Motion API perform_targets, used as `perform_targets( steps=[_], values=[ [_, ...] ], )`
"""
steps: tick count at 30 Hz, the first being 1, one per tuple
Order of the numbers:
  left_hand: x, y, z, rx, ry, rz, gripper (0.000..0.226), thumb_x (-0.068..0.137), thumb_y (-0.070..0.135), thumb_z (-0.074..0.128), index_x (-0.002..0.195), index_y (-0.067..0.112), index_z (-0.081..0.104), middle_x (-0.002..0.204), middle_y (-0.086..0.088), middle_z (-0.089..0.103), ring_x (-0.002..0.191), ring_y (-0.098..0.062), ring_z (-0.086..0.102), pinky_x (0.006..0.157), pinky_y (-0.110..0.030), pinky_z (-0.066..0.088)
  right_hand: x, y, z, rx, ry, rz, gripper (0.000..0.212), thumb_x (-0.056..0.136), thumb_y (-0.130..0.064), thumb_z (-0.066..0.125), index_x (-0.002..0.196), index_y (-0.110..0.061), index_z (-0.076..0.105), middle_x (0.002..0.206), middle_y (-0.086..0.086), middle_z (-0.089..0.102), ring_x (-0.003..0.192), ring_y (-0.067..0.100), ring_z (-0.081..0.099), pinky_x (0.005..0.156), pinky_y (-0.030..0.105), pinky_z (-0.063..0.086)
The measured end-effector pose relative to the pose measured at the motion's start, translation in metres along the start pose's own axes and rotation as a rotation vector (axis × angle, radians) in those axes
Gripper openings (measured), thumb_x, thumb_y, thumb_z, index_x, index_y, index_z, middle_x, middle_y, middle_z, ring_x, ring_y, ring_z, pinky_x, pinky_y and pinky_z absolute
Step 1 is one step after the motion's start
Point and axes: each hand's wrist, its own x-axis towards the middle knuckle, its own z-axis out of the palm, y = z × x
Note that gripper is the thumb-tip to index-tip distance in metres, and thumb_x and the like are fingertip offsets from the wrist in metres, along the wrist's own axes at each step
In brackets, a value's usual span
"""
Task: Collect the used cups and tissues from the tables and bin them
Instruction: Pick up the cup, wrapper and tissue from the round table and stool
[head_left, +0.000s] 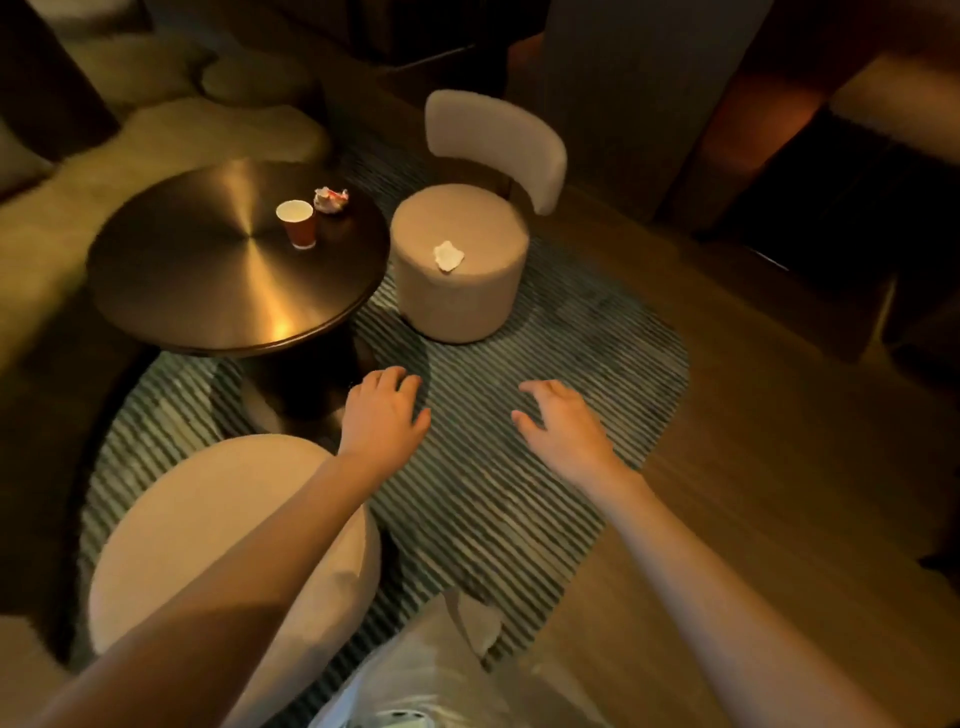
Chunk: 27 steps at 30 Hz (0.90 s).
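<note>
A red paper cup (300, 223) stands upright on the round metallic table (208, 270), with a crumpled tissue (330, 199) just behind it to the right. Another crumpled white tissue (448, 255) lies on the seat of the beige chair (460, 260) beside the table. My left hand (383, 410) and my right hand (563, 423) hover over the striped rug, palms down, fingers loosely bent, holding nothing. Both hands are well short of the table. A pale plastic bag (447, 670) shows at the bottom edge below me.
A second beige round stool (171, 525) sits under my left forearm. A striped rug (493, 493) covers the floor between the seats. A pale sofa (62, 208) runs along the left. Dark furniture (831, 208) stands at the right on the wooden floor.
</note>
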Motion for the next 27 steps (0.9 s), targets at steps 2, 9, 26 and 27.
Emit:
perform_targets(
  steps=[2, 9, 26, 27],
  values=[
    [0.035, -0.004, -0.005, 0.005, 0.006, -0.029, 0.052, 0.095, 0.042, 0.046, 0.139, 0.016, 0.043, 0.144, -0.006, 0.042, 0.133, -0.026, 0.037, 0.107, -0.041, 0.036, 0.044, 0.005, -0.013, 0.004, 0.010, -0.012, 0.047, 0.098, -0.039, 0.046, 0.139, -0.018, 0.042, 0.140, 0.001, 0.046, 0.131, 0.021, 0.039, 0.105, 0.035, 0.037],
    [0.151, -0.041, -0.006, 0.018, 0.026, -0.196, 0.050, 0.092, 0.039, 0.051, 0.135, 0.014, 0.047, 0.140, -0.009, 0.046, 0.129, -0.028, 0.040, 0.103, -0.042, 0.038, 0.200, 0.025, -0.024, -0.039, -0.072, -0.116, 0.045, 0.097, -0.039, 0.049, 0.137, -0.018, 0.045, 0.136, 0.000, 0.049, 0.127, 0.020, 0.043, 0.102, 0.032, 0.038],
    [0.410, -0.147, -0.025, -0.049, 0.115, -0.537, 0.045, 0.091, 0.035, 0.053, 0.131, 0.015, 0.049, 0.139, -0.009, 0.048, 0.128, -0.028, 0.042, 0.103, -0.040, 0.036, 0.579, -0.051, -0.036, -0.053, -0.247, -0.431, 0.044, 0.096, -0.028, 0.051, 0.136, -0.011, 0.046, 0.136, 0.008, 0.050, 0.127, 0.025, 0.044, 0.106, 0.035, 0.035],
    [0.424, -0.158, -0.023, -0.025, 0.112, -0.520, 0.045, 0.090, 0.035, 0.053, 0.130, 0.015, 0.050, 0.138, -0.009, 0.048, 0.127, -0.028, 0.042, 0.102, -0.039, 0.037, 0.598, -0.059, -0.030, -0.059, -0.258, -0.440, 0.044, 0.096, -0.027, 0.051, 0.137, -0.011, 0.046, 0.137, 0.008, 0.050, 0.128, 0.025, 0.043, 0.106, 0.035, 0.035]
  ],
)
